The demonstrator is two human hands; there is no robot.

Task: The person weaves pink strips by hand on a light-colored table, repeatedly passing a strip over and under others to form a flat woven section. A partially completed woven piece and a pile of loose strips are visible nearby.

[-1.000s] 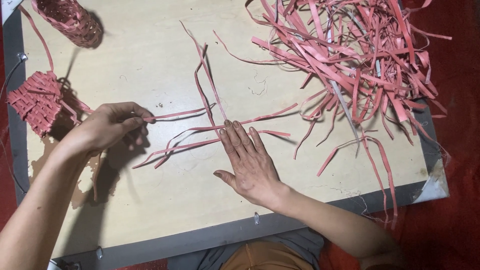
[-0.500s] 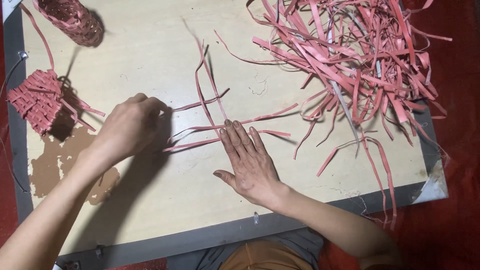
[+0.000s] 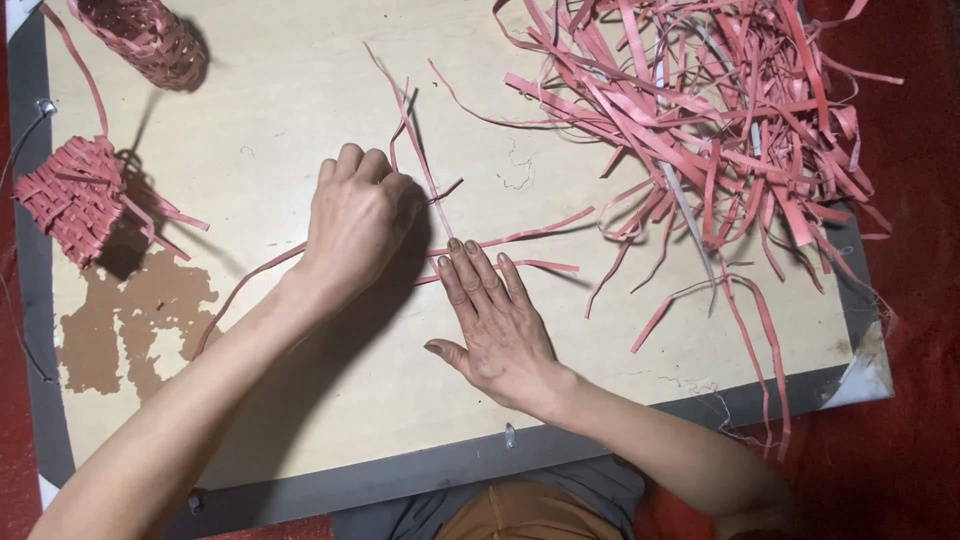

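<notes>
A pale wooden bench (image 3: 300,420) with a grey rim fills the view, and the right hand serves here as the landmark. Far to the left of it, near the bench's left edge, sits a small half-woven piece (image 3: 70,195) of pink strips, loose ends trailing towards the middle. Above that, at the top-left corner, lies a round woven basket (image 3: 145,35) of darker pink. Below the half-woven piece, a brown patch (image 3: 130,320) shows where the surface has worn away.

Just left of and above the landmark, the left hand (image 3: 360,215) rests knuckles up, fingers curled together over the crossing of several loose pink strips (image 3: 520,238); whether it actually pinches one cannot be told, as the fingertips are hidden. One strip (image 3: 245,285) runs out from under its wrist towards the lower left.

The right hand (image 3: 495,320) lies flat, palm down, fingers straight and close together, pressing the strips against the bench, thumb spread to the left.

To the upper right of it, a large tangled heap of pink strips (image 3: 700,110) covers the bench's far corner, with some ends spilling over onto red cloth (image 3: 910,300).
</notes>
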